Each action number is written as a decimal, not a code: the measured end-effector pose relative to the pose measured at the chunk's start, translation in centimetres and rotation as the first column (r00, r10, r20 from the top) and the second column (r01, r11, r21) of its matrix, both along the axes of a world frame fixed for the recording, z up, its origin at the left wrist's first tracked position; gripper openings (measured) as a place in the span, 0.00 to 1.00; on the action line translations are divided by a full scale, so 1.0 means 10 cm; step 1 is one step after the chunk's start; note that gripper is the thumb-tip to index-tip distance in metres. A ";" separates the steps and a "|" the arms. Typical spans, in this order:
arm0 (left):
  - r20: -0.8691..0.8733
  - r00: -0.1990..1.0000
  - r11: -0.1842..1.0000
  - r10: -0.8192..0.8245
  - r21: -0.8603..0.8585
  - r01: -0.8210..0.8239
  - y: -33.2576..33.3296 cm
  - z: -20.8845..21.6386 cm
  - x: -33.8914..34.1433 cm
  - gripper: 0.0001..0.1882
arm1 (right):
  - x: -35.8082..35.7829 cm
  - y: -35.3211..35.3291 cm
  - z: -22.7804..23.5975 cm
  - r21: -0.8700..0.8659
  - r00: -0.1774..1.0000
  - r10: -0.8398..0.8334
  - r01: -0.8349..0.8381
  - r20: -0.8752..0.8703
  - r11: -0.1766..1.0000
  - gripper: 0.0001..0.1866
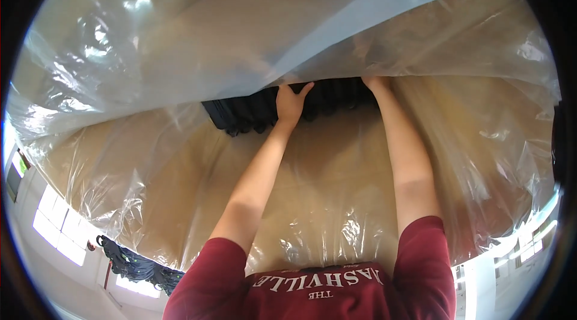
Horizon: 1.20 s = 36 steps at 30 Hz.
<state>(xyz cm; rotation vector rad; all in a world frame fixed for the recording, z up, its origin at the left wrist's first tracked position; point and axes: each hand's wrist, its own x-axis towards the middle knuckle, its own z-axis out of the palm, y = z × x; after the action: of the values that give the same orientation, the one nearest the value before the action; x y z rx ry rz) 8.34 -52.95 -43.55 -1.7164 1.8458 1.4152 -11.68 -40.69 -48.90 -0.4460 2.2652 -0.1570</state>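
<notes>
Both my arms reach forward into a large clear plastic bag [180,37] that lines a tan surface [336,175]. A dark, ribbed stack of folded fabric [246,112] lies deep inside, partly under a hanging fold of the plastic. My left hand [290,103] lies flat against this stack with its fingers apart. My right hand [375,83] is at the stack's right end, where the plastic fold hides its fingers. I wear a dark red short-sleeved shirt [336,290] with white lettering.
Crinkled plastic walls rise on the left [90,157] and right [511,139]. Outside the bag at the lower left is a dark heap of cloth [135,266] beside bright windows [57,224]. More windows show at the lower right [529,242].
</notes>
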 end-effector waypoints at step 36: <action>-0.066 0.997 0.829 -0.040 -0.559 -0.003 -1.55 -0.67 0.17 0.26 | -0.97 -0.87 -0.26 -0.619 0.997 -0.048 0.073 0.057 0.782 0.17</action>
<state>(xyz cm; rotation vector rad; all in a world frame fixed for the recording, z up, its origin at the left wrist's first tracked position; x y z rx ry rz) 10.07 -68.45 -50.26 -1.8942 2.4953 0.9876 -21.39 -49.34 -51.54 -0.7005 2.1474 -0.9629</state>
